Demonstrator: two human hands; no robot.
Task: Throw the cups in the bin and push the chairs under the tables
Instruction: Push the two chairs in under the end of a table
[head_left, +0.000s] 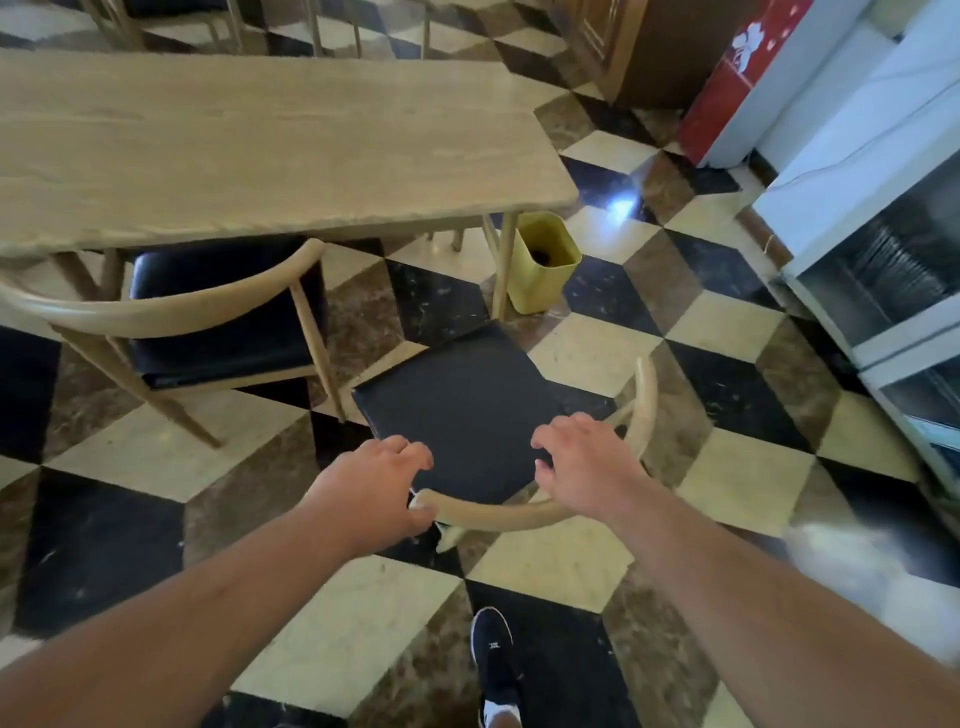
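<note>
A chair with a black seat (462, 400) and a curved pale wooden backrest (493, 514) stands out on the floor, turned at an angle to the long wooden table (260, 145). My left hand (374, 478) grips the left end of that backrest. My right hand (587, 467) rests on its right part, fingers curled over the rail. A second chair (218, 317) of the same kind sits partly under the table at the left. A yellow bin (543, 260) stands on the floor by the table's right leg, something dark inside it.
The floor is a black, cream and brown cube-pattern tile. A glass-fronted cabinet (883, 291) lines the right side, with a red and white appliance (737, 88) behind it. More chair legs show beyond the table. My dark shoe (493, 654) is at the bottom.
</note>
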